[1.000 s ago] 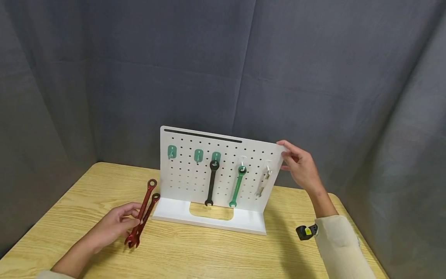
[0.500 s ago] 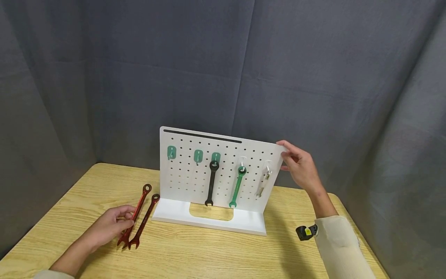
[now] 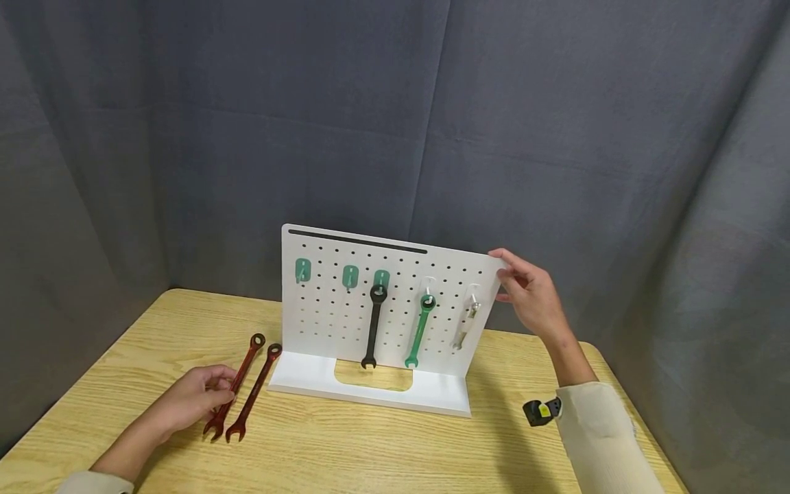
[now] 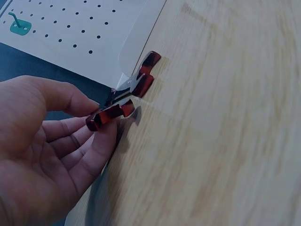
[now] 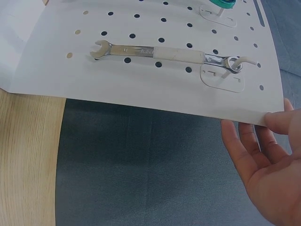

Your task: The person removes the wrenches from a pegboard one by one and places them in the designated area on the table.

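My left hand (image 3: 190, 403) pinches a red combination wrench (image 3: 245, 368) between thumb and fingers, low over the table at the left. Just right of it lies a second red wrench (image 3: 255, 394), on the wood. In the left wrist view the held wrench is seen end-on from its open jaw (image 4: 110, 114). At the other side, my right hand (image 3: 529, 293) grips the upper right corner of a white pegboard (image 3: 453, 365). A black wrench (image 3: 373, 329), a green wrench (image 3: 420, 335) and a silver wrench (image 5: 178, 54) hang from its hooks.
Two green hooks, one far left (image 3: 302, 270) and one beside it (image 3: 350, 276), carry nothing. The board's white base (image 3: 302, 374) stands on the wooden table (image 3: 345, 453). Grey curtains (image 3: 296, 137) enclose the back and sides.
My left hand has moved the held red wrench left and down, away from the other red wrench, so the two lie apart. My right hand keeps its grip on the board.
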Tool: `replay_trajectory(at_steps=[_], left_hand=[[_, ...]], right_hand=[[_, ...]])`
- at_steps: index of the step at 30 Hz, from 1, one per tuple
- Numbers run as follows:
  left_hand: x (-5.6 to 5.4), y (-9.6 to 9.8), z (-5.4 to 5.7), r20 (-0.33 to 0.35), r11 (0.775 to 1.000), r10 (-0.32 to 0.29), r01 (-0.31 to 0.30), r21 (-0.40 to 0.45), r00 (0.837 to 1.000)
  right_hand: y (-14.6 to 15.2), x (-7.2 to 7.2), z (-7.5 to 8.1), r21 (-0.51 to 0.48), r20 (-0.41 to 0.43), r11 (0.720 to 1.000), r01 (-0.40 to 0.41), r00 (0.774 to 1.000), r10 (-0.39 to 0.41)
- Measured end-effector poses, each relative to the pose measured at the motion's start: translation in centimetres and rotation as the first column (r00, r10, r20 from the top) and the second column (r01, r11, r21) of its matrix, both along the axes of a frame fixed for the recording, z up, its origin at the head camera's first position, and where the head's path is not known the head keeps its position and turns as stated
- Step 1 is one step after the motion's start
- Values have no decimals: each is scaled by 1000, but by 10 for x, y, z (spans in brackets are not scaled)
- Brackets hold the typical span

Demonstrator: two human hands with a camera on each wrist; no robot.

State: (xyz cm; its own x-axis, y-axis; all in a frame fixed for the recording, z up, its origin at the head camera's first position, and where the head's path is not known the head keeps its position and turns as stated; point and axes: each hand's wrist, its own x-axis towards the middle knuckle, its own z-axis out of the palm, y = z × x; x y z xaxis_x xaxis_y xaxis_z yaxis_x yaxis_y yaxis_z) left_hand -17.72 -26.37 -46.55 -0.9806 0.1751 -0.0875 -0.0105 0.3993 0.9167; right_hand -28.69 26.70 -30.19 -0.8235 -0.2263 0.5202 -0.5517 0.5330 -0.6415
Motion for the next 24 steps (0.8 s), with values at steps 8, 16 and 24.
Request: replay_trajectory(at_steps=[8,16,24], left_hand=[[-1,4,-4,-81,999,-31,30,-16,996],[0,8,1,-153,987,-32,7,-162,988],[2,9,4,-176,965,-24,-23,-260,984]], right_hand=[[-1,1,-1,3,-8,1000,8,1000,-8],[0,2,0,4,-6,1000,11,1000,-11],[1,1,0,8,-11,1000,2,1000,-2]])
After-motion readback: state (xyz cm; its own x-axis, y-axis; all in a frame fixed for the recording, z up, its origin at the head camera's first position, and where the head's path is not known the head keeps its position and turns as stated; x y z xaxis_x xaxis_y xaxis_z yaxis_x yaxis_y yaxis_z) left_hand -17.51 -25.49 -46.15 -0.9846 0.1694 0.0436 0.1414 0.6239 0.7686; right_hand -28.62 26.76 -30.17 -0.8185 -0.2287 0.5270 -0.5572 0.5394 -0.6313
